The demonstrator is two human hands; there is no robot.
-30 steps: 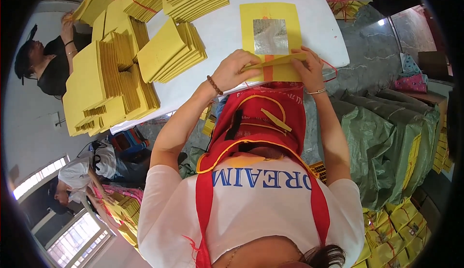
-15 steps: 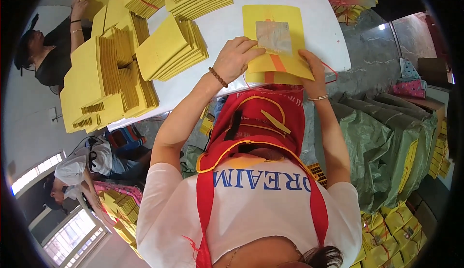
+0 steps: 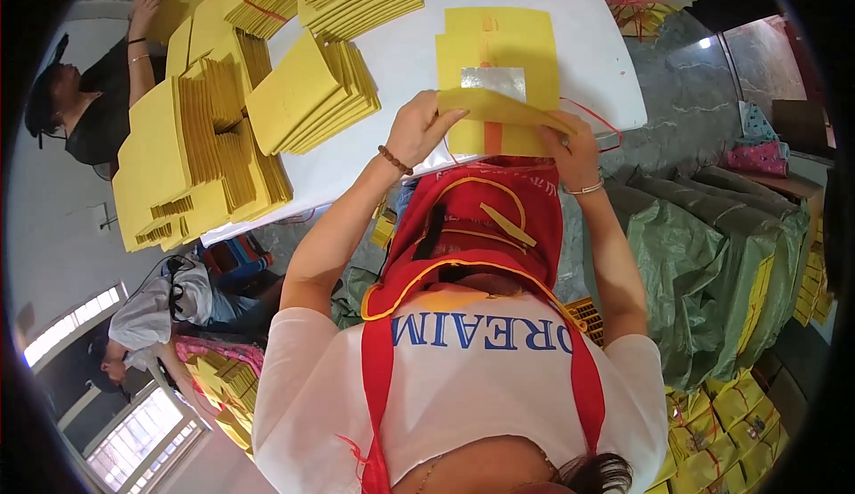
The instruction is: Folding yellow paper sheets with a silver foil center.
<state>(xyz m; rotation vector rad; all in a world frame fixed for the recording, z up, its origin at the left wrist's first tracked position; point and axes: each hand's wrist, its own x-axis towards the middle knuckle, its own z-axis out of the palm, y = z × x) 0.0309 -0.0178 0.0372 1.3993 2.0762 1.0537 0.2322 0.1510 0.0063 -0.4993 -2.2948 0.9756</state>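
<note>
A yellow sheet of joss paper [image 3: 525, 40] lies at the near edge of the white table, with a silver foil square [image 3: 496, 77] and an orange stripe [image 3: 492, 138] on it. Its near part is lifted and curled over, covering the lower half of the foil. My left hand [image 3: 415, 133] pinches the left end of this raised fold between thumb and fingers. At the right end, my right hand [image 3: 577, 151] grips the fold from below. Whether several sheets lie together under the foil, I cannot tell.
Folded yellow paper stacks [image 3: 312, 93] cover the left of the white table [image 3: 597, 66]. A red string [image 3: 601, 120] lies by its right edge. Green-wrapped bundles [image 3: 677, 262] stand to my right, yellow bundles [image 3: 730, 423] below. Two other people [image 3: 98, 111] work at left.
The near part of the sheet has been raised and curled over the foil. My left hand has shifted slightly left and down to its end; my right hand has dropped a little.
</note>
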